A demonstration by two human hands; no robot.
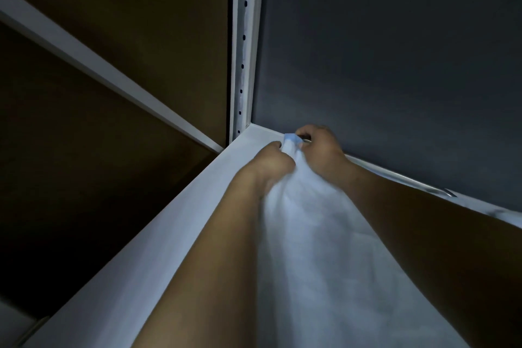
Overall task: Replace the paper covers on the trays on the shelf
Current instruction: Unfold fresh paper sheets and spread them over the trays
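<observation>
One white paper cover [316, 248] runs from the near edge up to the far corner of the shelf, bunched and creased where we hold it. Our left hand [272, 162] grips a fold of it with curled fingers. Our right hand [322, 147], just beside it, pinches the far tip, where a small blue piece [291, 137] shows; we cannot tell what that is.

We judge that we are working the cover's far corner, either freeing an old sheet or seating a fresh one; the dim light leaves it open. Next, the corner calls for a steady, even pull, since thin paper can tear.

A pale ledge [169, 220] runs along the left, a metal rim [418, 184] along the right. A slotted upright [245, 37] rises at the far corner, with a brown board [127, 22] left of it.
</observation>
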